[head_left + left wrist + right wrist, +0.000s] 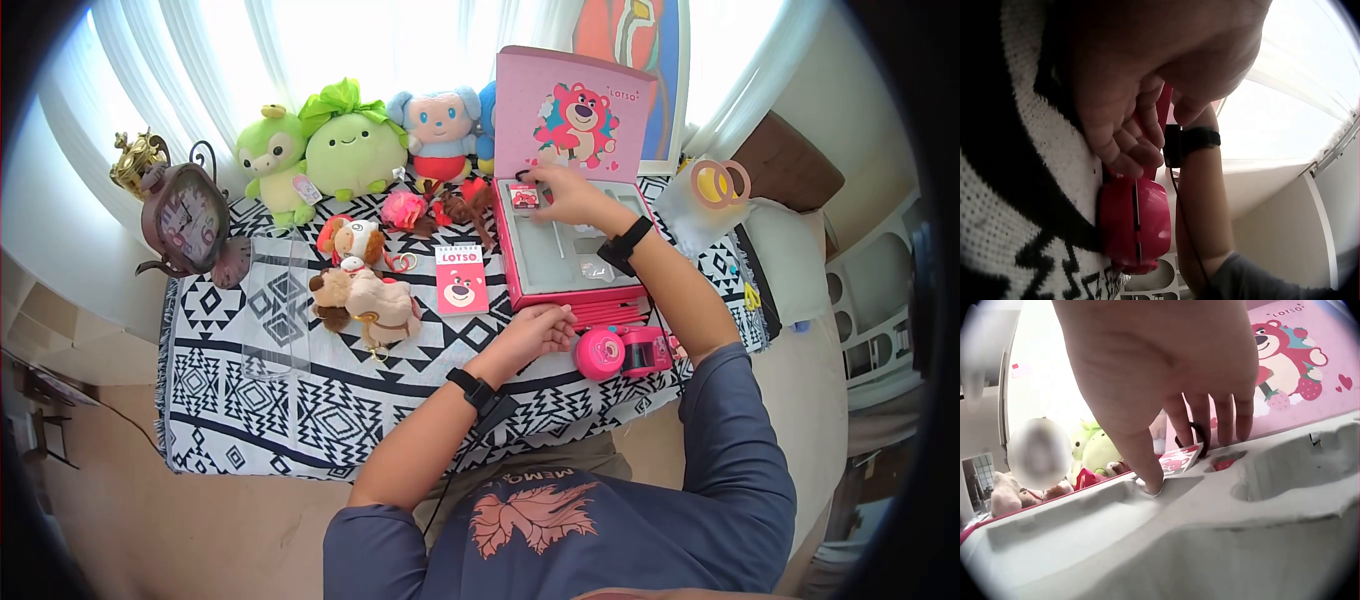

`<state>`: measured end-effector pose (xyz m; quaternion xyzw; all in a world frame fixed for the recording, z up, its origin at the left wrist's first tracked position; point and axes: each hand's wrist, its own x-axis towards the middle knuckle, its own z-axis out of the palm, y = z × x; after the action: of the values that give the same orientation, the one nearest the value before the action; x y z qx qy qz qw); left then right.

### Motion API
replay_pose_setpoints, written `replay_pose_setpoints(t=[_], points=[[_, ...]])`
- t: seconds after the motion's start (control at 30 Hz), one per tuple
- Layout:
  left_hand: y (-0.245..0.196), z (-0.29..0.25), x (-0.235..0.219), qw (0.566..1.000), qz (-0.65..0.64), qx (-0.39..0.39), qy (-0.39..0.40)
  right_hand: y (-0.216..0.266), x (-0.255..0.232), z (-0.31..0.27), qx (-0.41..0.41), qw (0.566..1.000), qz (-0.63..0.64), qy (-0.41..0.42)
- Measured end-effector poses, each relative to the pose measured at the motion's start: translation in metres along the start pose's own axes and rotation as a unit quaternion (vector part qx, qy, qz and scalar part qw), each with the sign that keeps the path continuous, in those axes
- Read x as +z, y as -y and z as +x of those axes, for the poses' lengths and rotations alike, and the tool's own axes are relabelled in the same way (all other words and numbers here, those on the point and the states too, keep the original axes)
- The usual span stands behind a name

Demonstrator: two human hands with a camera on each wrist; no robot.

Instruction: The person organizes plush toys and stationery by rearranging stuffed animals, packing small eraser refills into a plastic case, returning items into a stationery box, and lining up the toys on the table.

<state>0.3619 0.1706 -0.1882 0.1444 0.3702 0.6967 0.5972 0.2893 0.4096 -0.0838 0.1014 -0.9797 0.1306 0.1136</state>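
A pink gift box [510, 255] stands with its lid [515, 110] raised and a grey moulded tray [540, 262] inside. Over the tray's back left corner, my right hand [565, 195] pinches a small red-and-white picture box [524, 197]; the right wrist view has the thumb at the near edge of this picture box [1179, 461] and the fingers beyond it. My left hand [535, 335] hangs loosely curled by the box's front left corner, holding nothing. Just beyond its fingers in the left wrist view is a round pink item [1135, 219].
Pink pencils [605, 315], a round pink item [600, 353] and a pink cylinder [645, 352] lie before the box. Left of it are a LOTSO notepad [461, 290] and a brown plush [365, 305]. Larger plush toys [355, 150] and a clock [187, 220] stand behind.
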Motion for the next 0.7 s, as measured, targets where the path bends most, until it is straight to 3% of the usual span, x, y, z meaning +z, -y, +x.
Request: replay_pose_setpoints(t=[0.07, 0.13, 0.17, 0.27, 0.33, 0.47, 0.53, 0.7], points=[[-0.001, 0.0, 0.0, 1.0, 0.003, 0.0, 0.001, -0.005, 0.002, -0.002, -0.022, 1.0, 0.01, -0.003], [0.0, 0.0, 0.001, 1.0, 0.006, -0.002, 0.003, 0.0, -0.004, 0.001, 0.054, 0.995, 0.054, 0.067], [0.0, 0.0, 0.001, 1.0, 0.004, -0.004, 0.002, -0.001, -0.005, 0.001, 0.055, 0.995, 0.054, 0.066], [-0.002, -0.001, 0.001, 1.0, 0.001, -0.004, 0.001, -0.006, 0.002, 0.0, -0.005, 0.997, -0.015, 0.073], [0.0, -0.001, -0.001, 1.0, -0.001, -0.001, 0.0, -0.007, 0.01, -0.004, -0.115, 0.986, -0.122, 0.01], [0.0, 0.0, -0.001, 1.0, -0.006, -0.004, 0.003, -0.018, 0.007, -0.005, -0.117, 0.986, -0.12, 0.002], [0.001, 0.0, 0.001, 1.0, -0.004, -0.006, -0.001, -0.024, -0.008, 0.003, -0.07, 0.995, -0.058, 0.049], [0.0, 0.0, 0.0, 1.0, -0.004, -0.007, 0.0, -0.005, -0.001, -0.007, -0.077, 0.995, -0.065, 0.027]])
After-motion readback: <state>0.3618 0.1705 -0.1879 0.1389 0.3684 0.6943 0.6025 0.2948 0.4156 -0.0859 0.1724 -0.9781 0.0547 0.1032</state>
